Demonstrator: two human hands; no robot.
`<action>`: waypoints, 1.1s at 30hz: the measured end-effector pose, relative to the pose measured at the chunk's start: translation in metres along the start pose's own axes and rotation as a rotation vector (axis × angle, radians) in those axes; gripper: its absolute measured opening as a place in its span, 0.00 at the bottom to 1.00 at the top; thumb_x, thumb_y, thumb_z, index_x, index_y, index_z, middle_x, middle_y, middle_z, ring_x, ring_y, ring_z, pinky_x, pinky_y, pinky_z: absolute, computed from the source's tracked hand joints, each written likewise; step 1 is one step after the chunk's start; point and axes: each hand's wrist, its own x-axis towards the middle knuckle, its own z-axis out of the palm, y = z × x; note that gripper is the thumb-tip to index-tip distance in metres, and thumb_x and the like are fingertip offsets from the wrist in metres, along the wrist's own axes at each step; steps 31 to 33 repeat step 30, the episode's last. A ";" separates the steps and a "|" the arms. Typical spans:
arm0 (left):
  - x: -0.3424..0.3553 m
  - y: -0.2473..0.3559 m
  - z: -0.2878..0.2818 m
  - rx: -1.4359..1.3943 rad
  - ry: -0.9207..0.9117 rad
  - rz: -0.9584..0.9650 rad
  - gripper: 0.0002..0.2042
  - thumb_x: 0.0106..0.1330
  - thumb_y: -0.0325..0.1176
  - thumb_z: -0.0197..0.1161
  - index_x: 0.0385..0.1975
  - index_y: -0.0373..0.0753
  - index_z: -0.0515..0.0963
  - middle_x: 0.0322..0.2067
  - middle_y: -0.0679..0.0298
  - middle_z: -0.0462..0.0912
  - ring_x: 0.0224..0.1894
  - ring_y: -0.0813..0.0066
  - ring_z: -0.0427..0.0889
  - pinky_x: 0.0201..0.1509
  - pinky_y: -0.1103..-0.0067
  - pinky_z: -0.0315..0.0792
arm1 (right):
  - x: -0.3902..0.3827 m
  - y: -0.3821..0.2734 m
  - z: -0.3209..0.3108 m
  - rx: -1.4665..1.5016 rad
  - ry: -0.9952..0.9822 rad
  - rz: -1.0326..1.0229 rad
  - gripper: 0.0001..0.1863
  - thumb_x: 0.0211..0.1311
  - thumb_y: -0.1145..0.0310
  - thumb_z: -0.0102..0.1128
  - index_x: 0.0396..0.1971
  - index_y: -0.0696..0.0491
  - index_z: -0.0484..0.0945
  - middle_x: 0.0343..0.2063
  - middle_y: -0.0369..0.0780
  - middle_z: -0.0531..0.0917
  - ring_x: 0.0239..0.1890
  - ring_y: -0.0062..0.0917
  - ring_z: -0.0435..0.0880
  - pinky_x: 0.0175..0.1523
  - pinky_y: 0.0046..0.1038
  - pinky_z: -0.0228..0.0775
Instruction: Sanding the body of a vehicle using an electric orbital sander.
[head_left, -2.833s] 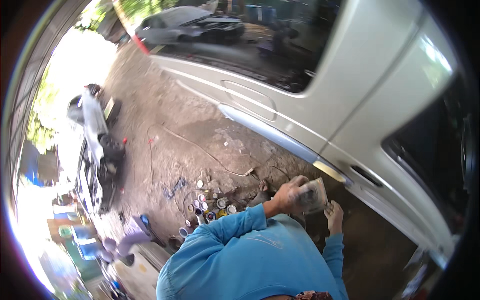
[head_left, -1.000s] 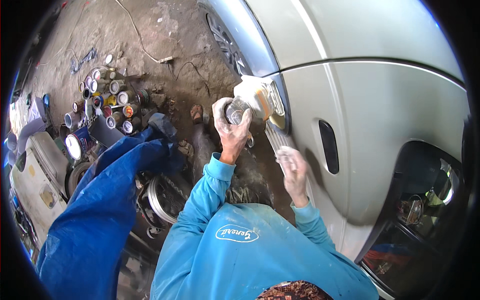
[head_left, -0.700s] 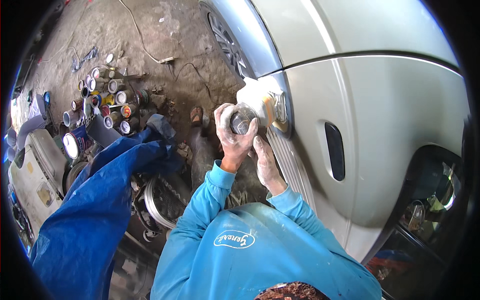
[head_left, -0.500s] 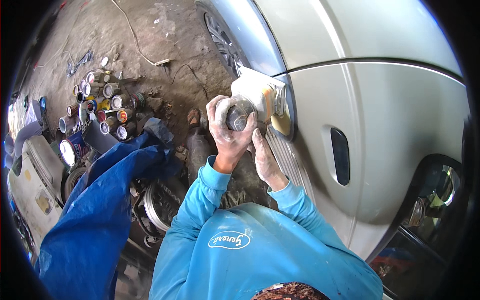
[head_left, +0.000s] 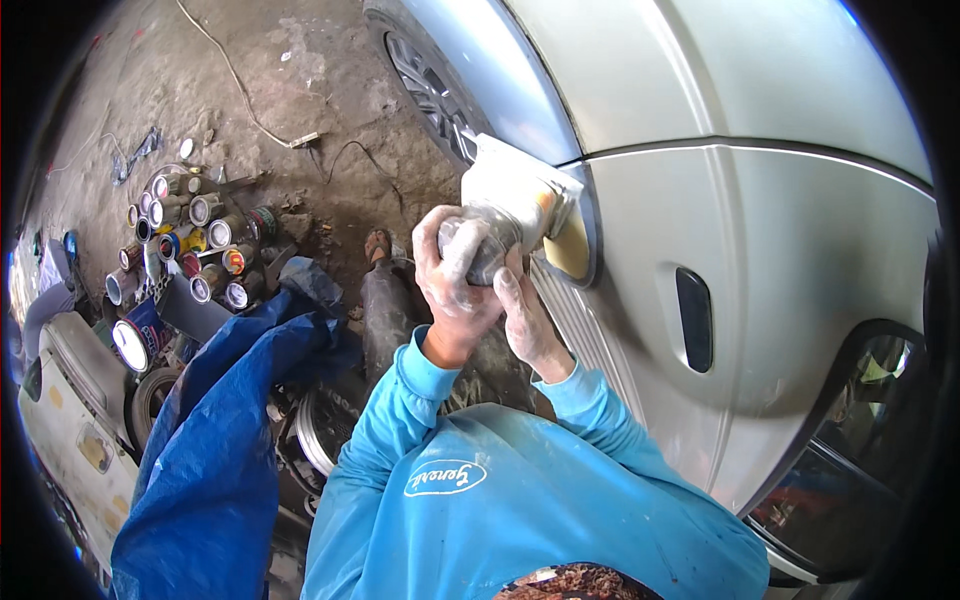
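Note:
My left hand (head_left: 452, 275), dusted white, wraps its fingers round the dark, rounded body of a sander (head_left: 487, 240). The tool's pale rectangular end points away from me and lies against the car's side panel, just behind the front wheel (head_left: 425, 85). My right hand (head_left: 532, 325) presses up close to the sander's near side, its fingers together and their tips against the body. Beside the tool, a yellowish patch (head_left: 572, 252) with a dark border shows on the panel. The sander's working face is hidden against the car.
Along the right stands the pale car door (head_left: 640, 240) with its dark handle (head_left: 693, 320). Several used paint cans (head_left: 205, 210) crowd the ground at left. A blue tarp (head_left: 205, 450) drapes near my left arm, beside a pale loose car panel (head_left: 75, 400). A cable (head_left: 235, 80) crosses the floor.
The view has shifted a little, so the ground and cans sit further left. Both hands stay on the sander; the left fingers lie slightly lower round its body.

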 end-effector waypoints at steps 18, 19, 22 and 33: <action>-0.025 0.003 -0.001 -0.066 -0.075 0.042 0.25 0.45 0.28 0.78 0.46 0.44 0.77 0.47 0.48 0.76 0.43 0.49 0.81 0.44 0.63 0.78 | -0.021 0.022 0.000 -0.047 0.110 0.034 0.37 0.80 0.46 0.38 0.70 0.65 0.60 0.62 0.55 0.73 0.65 0.42 0.72 0.69 0.35 0.62; -0.024 0.002 -0.002 -0.054 -0.089 0.003 0.25 0.45 0.28 0.78 0.46 0.44 0.77 0.47 0.48 0.76 0.43 0.49 0.81 0.44 0.63 0.78 | -0.021 0.022 0.000 -0.006 0.100 0.085 0.37 0.80 0.46 0.38 0.71 0.65 0.58 0.64 0.56 0.72 0.67 0.43 0.71 0.70 0.35 0.60; -0.009 -0.005 -0.004 -0.029 -0.073 0.056 0.25 0.45 0.27 0.77 0.46 0.44 0.78 0.47 0.48 0.76 0.43 0.48 0.81 0.44 0.62 0.78 | -0.004 0.018 0.004 -0.042 0.090 -0.043 0.34 0.79 0.46 0.40 0.65 0.65 0.65 0.56 0.55 0.78 0.58 0.42 0.77 0.62 0.37 0.66; -0.010 -0.027 0.008 -0.068 0.026 0.282 0.28 0.34 0.32 0.80 0.43 0.46 0.83 0.46 0.49 0.78 0.45 0.49 0.81 0.47 0.59 0.78 | 0.017 0.047 -0.006 0.078 0.041 -0.265 0.37 0.76 0.44 0.47 0.67 0.63 0.64 0.62 0.52 0.73 0.65 0.41 0.71 0.69 0.37 0.60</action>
